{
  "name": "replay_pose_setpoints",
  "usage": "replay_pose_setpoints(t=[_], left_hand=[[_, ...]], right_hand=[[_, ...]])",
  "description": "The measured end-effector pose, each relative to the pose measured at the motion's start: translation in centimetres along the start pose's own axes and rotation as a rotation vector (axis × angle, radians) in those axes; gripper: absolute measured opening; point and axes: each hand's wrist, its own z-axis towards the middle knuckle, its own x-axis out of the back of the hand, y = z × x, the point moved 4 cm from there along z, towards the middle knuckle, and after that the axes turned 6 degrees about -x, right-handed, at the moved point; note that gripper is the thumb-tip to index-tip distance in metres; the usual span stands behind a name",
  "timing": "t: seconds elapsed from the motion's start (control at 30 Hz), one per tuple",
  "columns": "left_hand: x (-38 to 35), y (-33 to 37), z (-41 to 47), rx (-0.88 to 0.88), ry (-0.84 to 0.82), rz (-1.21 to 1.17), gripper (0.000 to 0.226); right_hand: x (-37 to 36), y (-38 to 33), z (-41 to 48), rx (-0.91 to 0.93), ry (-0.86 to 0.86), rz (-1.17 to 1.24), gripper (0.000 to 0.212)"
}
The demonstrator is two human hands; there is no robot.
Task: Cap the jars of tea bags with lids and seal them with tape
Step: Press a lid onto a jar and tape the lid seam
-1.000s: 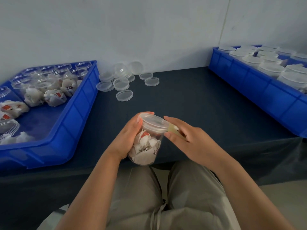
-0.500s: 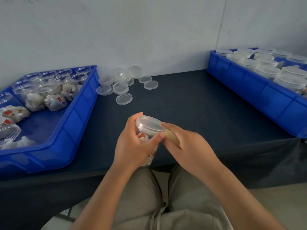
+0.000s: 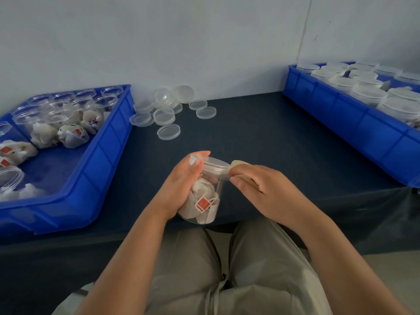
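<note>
- Over the near edge of the dark tabletop (image 3: 272, 142), a person holds one clear jar (image 3: 204, 201) in front of their lap.
- It is full of white tea bags, and one red tag shows through the side.
- This jar is tipped, with its top leaning away and to the right.
- A clear lid (image 3: 213, 165) sits on top of it.
- The left hand (image 3: 179, 187) is wrapped round the side of the jar, and its fingers (image 3: 202, 153) reach up to the rim of the lid.
- The right hand (image 3: 266, 192) is just beside the lid, on the right.
- Its fingers (image 3: 241, 172) pinch a small beige bit of tape (image 3: 238, 163) right against the edge of the lid.
- I cannot tell if the tape is stuck down.
- On the left stands a blue bin (image 3: 100, 169) with open jars (image 3: 68, 130) of tea bags inside, none with a lid on.
- Near the wall, just beside that bin, a bunch of loose lids (image 3: 168, 132) lies on the tabletop, and some lean on each other.
- Well off to the right is a second blue bin (image 3: 354, 123), packed with capped jars (image 3: 368, 94).
- At the bottom you can see the person's light grey trousers (image 3: 250, 269).
</note>
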Motion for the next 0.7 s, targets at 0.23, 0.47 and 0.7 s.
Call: replay_pose_setpoints(t=[0.23,0.47,0.7], left_hand=[[0.2,-0.1,-0.5,-0.114,0.044,0.081,0.058],[0.1,-0.3,-0.1,-0.052,-0.003,0.116,0.065],[1.1,1.0,-1.5,-0.123,0.071,0.252,0.06]], right_hand=[[0.8,0.8,-0.5,-0.034,-0.124,0.035,0.03],[0.5,0.5,-0.4,-0.023,-0.006,-0.07,0.033],[-0.4,-1.2,-0.9,0.008,0.056,-0.049,0.032]])
